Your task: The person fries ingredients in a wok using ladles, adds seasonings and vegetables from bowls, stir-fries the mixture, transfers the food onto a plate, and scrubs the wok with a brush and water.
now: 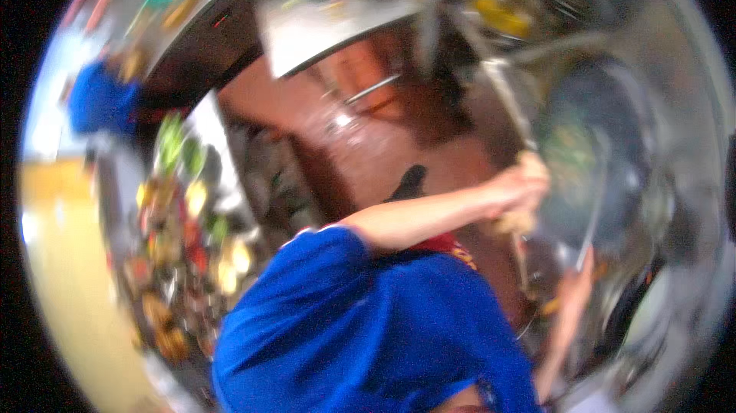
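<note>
A large dark wok (615, 108) fills the right side, with blurred green and yellowish food (569, 148) inside. My left hand (526, 180) reaches across my body to the wok's near edge and is closed on a light tan, bunched cloth (517, 222). Whether it also grips the wok's rim or handle cannot be told. Lower right, my right hand (578, 275) is shut on the long thin metal handle of a ladle or spatula (597, 206), which reaches into the wok; its head is unclear. The whole view is motion-blurred.
A white-topped table (322, 28) with bowls stands ahead. A metal pan with yellow contents (503, 13) is beyond the wok. Leafy greens (172, 143) and many ingredients crowd a counter at left. A person in blue (103, 97) is at far left. Below lies a reddish floor (368, 148).
</note>
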A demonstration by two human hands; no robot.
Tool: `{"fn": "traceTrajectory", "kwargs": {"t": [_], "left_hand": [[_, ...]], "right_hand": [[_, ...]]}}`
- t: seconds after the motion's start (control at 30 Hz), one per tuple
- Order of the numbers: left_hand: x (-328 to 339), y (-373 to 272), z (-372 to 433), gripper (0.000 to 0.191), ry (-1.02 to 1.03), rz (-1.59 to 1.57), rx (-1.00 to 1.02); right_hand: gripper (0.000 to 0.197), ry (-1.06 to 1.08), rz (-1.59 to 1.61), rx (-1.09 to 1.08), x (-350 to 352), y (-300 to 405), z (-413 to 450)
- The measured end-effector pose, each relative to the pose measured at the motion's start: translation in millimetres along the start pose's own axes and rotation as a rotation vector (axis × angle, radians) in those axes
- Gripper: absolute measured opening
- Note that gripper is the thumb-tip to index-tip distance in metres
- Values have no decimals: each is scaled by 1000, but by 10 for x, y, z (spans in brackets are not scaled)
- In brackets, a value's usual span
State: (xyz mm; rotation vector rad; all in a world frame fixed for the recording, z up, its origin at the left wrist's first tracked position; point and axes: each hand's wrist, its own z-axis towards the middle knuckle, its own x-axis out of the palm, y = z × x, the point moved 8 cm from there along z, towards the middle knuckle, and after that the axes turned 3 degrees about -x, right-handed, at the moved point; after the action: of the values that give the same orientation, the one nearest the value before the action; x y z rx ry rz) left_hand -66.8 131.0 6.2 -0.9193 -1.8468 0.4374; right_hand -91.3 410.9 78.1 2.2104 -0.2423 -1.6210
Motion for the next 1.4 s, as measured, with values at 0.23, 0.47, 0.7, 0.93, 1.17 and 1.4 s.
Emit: {"fn": "traceTrajectory", "kwargs": {"t": [0.23, 0.47, 0.7, 0.93, 1.17, 1.4], "left_hand": [[-926, 525, -1192, 29, 46, -469, 111], [-2013, 945, -2698, 41, -75, -1210, 107], [-2944, 2546, -3544, 44, -441, -1373, 264], [-3038, 3664, -4026, 45, -806, -1489, 229], [-2993, 3832, -3894, 60, -776, -1616, 262], [-2990, 4265, -4046, 47, -795, -1713, 214]], "right_hand": [[54, -52, -568, -205, 82, 150, -336], [29, 420, 146, -330, 1760, 2379, -595], [19, 1020, -7, -964, 4791, 3170, -1055], [7, 1187, 51, -1256, 7462, 3965, -2447], [19, 1505, 192, -1142, 8298, 4252, -4227], [18, 1615, 60, -1227, 8423, 3769, -4745]]}}
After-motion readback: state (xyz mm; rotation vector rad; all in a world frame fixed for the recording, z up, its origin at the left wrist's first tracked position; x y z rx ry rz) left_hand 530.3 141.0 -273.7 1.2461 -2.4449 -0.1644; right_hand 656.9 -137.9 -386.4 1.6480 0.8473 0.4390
